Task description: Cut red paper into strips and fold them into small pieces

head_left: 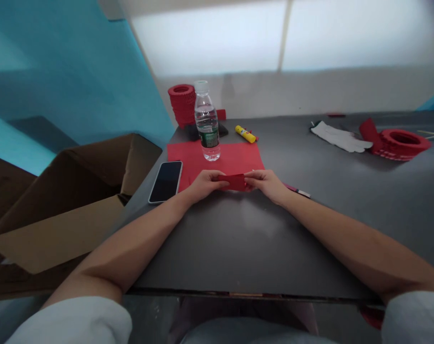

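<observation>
My left hand (202, 184) and my right hand (266, 184) pinch the two ends of a small folded red paper piece (232, 182), low over the dark grey table (238, 239). Just behind the hands a red paper sheet (234, 160) lies flat, and a clear water bottle (206, 122) stands on it. A black phone (165, 181) lies face up to the left of my left hand. A thin pen-like stick (297, 190) lies beside my right wrist.
A yellow glue stick (245, 134) lies behind the sheet. A stack of red paper rings (182, 104) stands at the back left. A white glove (340, 137) and a red paper ring (403, 142) lie at the right. An open cardboard box (69, 200) stands left of the table.
</observation>
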`<state>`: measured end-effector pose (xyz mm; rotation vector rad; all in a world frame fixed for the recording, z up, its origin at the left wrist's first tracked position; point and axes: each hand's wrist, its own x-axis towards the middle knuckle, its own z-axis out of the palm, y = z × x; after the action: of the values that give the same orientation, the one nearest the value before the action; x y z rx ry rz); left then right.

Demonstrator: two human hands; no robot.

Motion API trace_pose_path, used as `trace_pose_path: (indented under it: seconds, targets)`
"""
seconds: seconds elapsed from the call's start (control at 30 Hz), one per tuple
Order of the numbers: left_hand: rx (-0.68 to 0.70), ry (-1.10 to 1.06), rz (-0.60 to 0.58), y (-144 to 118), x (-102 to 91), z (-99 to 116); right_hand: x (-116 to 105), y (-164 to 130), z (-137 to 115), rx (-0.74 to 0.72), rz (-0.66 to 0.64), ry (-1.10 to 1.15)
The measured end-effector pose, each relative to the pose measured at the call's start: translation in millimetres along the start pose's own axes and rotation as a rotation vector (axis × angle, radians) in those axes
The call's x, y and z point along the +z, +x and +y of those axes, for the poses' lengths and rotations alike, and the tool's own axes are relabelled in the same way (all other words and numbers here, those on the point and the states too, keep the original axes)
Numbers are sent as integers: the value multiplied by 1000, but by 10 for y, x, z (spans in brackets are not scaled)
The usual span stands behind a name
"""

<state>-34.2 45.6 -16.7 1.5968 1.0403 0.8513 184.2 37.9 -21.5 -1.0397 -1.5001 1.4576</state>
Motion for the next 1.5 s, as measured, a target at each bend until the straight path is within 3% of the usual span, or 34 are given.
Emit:
trace_pose_path:
  seconds: [0.27,0.4,0.57,0.77,1.03,1.23,1.37,1.5]
  targets:
    - [-24,-34,-51,3,-32,-17,6,-16,-19,40,-73,19]
    - [-17,-9,-49,-10,-21,-6,10,-7,-8,-29,-54,-77]
    - [26,36,-53,-18,49,13,18,-7,46,-79,-125,-265]
    - [94,121,-29,-56,136,14,42,-48,50,-109,-28,-438]
    - [131,125,21,-99,185,17,47,-62,41,-169,11,-470]
    - [137,141,15,-117,199,39,62,-87,26,-176,-63,-451]
    - [127,127,18,-120,199,58,59,-89,4,-222,-31,-499]
    - [127,114,-6,-119,200,60,66,-94,3,-177,-47,-452]
